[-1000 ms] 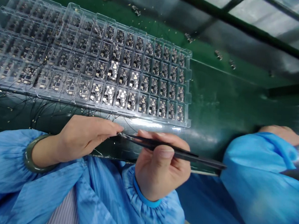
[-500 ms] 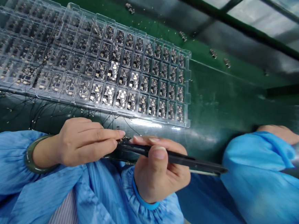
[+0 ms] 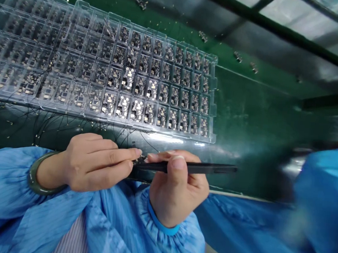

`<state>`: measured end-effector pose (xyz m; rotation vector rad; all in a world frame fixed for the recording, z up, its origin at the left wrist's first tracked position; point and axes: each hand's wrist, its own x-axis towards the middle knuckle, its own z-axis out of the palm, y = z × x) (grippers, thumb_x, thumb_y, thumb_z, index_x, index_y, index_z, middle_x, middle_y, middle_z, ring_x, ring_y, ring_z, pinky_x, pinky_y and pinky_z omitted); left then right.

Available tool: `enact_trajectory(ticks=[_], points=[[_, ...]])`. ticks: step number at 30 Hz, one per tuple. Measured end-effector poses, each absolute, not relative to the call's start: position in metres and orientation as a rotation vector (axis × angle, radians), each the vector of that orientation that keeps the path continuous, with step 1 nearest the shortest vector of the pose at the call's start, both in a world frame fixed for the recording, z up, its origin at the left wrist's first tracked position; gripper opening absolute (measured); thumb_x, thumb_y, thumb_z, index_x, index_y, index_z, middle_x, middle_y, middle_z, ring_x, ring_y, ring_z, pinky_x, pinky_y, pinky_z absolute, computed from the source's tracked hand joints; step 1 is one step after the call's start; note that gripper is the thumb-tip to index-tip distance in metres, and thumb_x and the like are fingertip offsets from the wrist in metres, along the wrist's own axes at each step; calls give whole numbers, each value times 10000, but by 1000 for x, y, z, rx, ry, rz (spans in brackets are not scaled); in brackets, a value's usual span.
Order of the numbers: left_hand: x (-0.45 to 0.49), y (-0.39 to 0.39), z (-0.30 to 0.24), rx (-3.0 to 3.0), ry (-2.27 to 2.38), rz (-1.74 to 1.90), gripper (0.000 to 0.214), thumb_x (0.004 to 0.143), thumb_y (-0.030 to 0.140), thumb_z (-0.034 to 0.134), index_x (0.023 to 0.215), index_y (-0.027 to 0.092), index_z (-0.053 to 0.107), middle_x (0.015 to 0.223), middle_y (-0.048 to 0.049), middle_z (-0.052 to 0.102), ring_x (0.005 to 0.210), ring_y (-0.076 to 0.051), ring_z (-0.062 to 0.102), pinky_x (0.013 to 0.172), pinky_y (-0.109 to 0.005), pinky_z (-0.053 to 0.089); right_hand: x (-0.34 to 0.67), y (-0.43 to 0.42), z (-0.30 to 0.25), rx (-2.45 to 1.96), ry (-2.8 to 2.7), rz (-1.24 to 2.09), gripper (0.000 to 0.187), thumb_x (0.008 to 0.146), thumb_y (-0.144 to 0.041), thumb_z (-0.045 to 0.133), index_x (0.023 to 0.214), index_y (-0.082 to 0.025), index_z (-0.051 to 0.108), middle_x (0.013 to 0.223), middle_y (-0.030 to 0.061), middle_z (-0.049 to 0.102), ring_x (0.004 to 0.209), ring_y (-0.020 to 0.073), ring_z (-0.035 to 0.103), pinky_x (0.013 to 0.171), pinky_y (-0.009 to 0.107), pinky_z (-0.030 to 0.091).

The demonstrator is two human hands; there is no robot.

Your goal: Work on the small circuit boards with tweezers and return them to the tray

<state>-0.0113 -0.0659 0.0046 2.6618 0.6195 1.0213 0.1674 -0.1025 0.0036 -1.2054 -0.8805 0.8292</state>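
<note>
Clear plastic compartment tray, holding small circuit boards in four rows, single boards in the sharper compartments; towards the left end, contents dimmed beneath overlapping clear plastic and cut off by the frame. Just below the tray, left hand, fingertips pinched together on a loose dark board, mostly hidden by fingers. Also below the tray, near its right half, right hand closed around black tweezers; tips lost against the loose dark board, impossible to tell whether apart or clamped. Along the tray's lower edge, tangled thin black wires. Beyond its upper edge, metallic parts, too small to identify. Well right of the tray, a co-worker's blue sleeve, blurred and cropped.
</note>
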Motion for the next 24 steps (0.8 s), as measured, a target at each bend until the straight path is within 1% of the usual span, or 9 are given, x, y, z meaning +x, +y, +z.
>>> enact_trajectory(ticks=[6, 10, 13, 17, 21, 24], points=[[-15, -68, 2, 2619, 634, 964, 197, 897, 127, 515, 1012, 245, 622, 1188, -54, 706, 811, -170, 725, 553, -256, 542, 166, -101, 5, -1288, -835, 843, 97, 822, -310, 703, 800, -217, 685, 609, -40, 726, 465, 126, 650, 490, 247, 557], [-14, -67, 2, 2598, 612, 997, 155, 897, 141, 535, 1006, 214, 618, 1161, -78, 716, 799, -172, 723, 577, -263, 545, 164, -100, 3, -1254, -805, 830, 105, 809, -306, 708, 786, -210, 672, 586, -46, 716, 447, 121, 637, 471, 237, 544], [-10, -67, -2, 2552, 616, 1055, 142, 902, 144, 525, 1018, 182, 598, 1116, -98, 732, 756, -162, 713, 589, -271, 545, 162, -99, 0, -1208, -790, 785, 92, 809, -295, 701, 782, -213, 668, 574, -49, 713, 439, 121, 634, 451, 230, 534], [-2, -68, -7, 2367, 702, 1093, 173, 889, 95, 529, 1013, 201, 587, 1034, -64, 758, 679, -130, 691, 575, -246, 529, 161, -99, -2, -1132, -801, 704, 58, 808, -266, 702, 797, -218, 671, 575, -52, 710, 437, 121, 634, 426, 226, 519], [6, -72, -8, 2091, 928, 957, 103, 919, 148, 544, 977, 188, 620, 913, -39, 762, 729, -122, 697, 656, -221, 537, 163, -97, 0, -1060, -911, 597, 86, 841, -301, 665, 797, -228, 656, 549, -56, 680, 404, 134, 618, 358, 234, 469], [8, -75, -7, 1853, 1015, 817, 95, 920, 210, 556, 931, 167, 639, 868, -36, 747, 728, -123, 696, 645, -205, 537, 162, -98, 2, -1084, -959, 516, 115, 859, -330, 643, 796, -233, 647, 546, -55, 674, 391, 139, 614, 343, 246, 468]])
